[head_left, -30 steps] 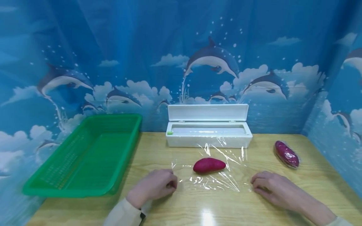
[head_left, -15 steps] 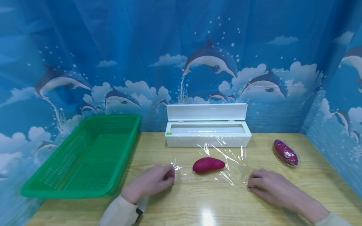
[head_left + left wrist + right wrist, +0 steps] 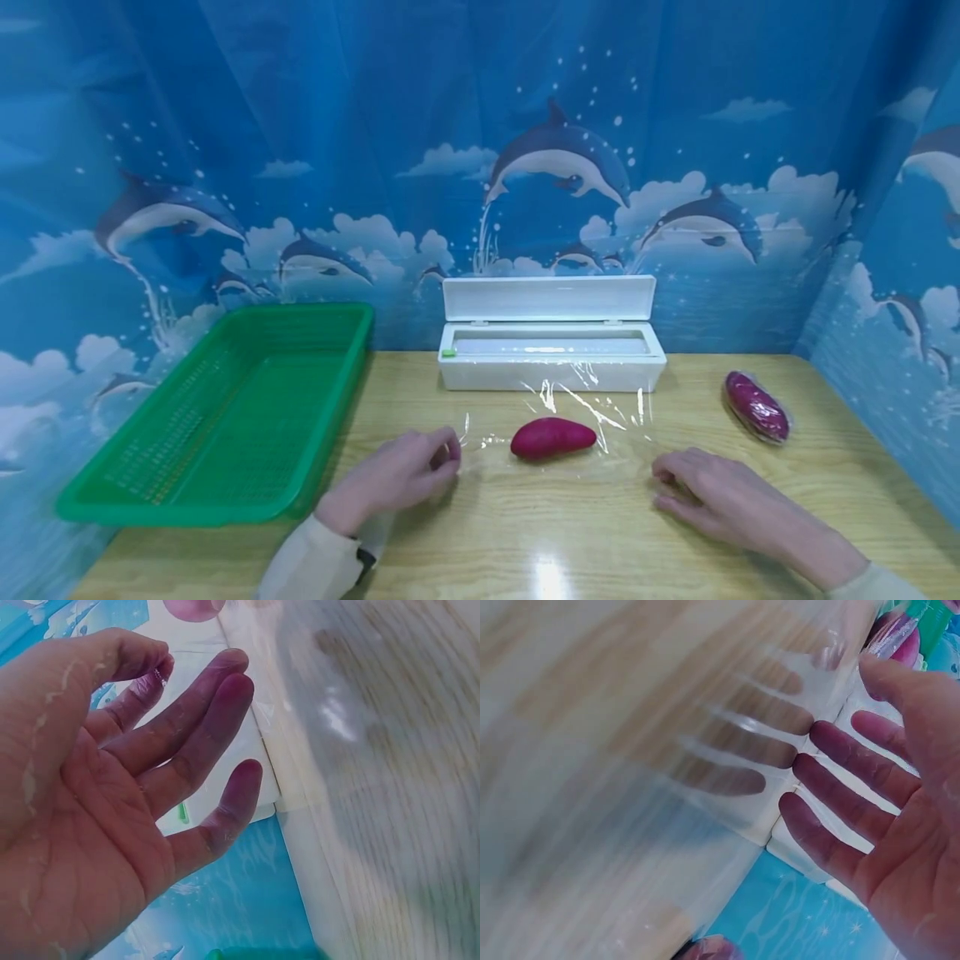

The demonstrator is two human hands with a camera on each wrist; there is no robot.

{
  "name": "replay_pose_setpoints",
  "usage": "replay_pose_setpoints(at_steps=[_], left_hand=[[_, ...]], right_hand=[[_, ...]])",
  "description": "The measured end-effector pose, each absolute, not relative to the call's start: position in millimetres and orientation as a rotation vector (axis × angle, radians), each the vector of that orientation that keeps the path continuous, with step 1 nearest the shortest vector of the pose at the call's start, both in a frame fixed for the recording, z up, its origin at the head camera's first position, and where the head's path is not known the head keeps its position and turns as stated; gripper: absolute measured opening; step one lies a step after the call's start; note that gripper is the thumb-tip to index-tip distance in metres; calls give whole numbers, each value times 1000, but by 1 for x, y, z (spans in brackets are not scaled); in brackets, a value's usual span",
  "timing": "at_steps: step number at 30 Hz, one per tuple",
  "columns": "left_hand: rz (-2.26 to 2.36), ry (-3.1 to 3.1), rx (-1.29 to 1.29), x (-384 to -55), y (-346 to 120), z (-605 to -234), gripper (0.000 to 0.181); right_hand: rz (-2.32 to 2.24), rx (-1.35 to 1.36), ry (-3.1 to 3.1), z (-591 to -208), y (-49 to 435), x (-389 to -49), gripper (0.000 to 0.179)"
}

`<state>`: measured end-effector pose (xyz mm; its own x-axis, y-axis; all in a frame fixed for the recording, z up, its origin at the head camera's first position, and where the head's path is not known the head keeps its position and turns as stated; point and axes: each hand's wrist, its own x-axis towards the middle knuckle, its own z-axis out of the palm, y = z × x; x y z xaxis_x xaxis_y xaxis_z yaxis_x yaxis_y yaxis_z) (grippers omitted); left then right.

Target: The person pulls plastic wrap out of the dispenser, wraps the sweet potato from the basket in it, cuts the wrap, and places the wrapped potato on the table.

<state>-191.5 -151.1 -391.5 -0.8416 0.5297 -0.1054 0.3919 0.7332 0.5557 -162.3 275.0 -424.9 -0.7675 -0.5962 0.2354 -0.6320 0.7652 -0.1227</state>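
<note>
Right hand (image 3: 712, 498) now looser, near film (image 3: 606, 416)

Potato (image 3: 553, 438) on film (image 3: 618, 423), between left hand (image 3: 397, 477) and right hand (image 3: 716, 496).
Clocked from the potato, the white box (image 3: 495, 368) stands at 12, lid (image 3: 549, 298) raised, the film running down its front; a wrapped potato (image 3: 757, 408) lies between 2 and 3; the right hand, thumb and fingers parted, is between 3 and 4; the left hand pinches the film's edge between 8 and 9; the green basket (image 3: 176, 512) sits farther off at 9. A dolphin curtain (image 3: 375, 125) hangs behind the table (image 3: 600, 557) at 12.
</note>
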Motion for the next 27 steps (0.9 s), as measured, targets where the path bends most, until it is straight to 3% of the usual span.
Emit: replay_pose_setpoints(at_steps=[3,10,15,27], left_hand=[[794,2688,771,-192,-152,-390,9],[818,2690,793,-193,-151,-386,10],[811,2701,789,-195,-149,-385,11],[780,2715,638,-204,-143,-380,13]], right_hand=[[222,989,-2758,-425,271,-163,28],[65,1050,-2651,-427,263,-167,10],[47,1054,-2645,-426,262,-167,11],[653,1018,-2698,-419,276,-180,12]])
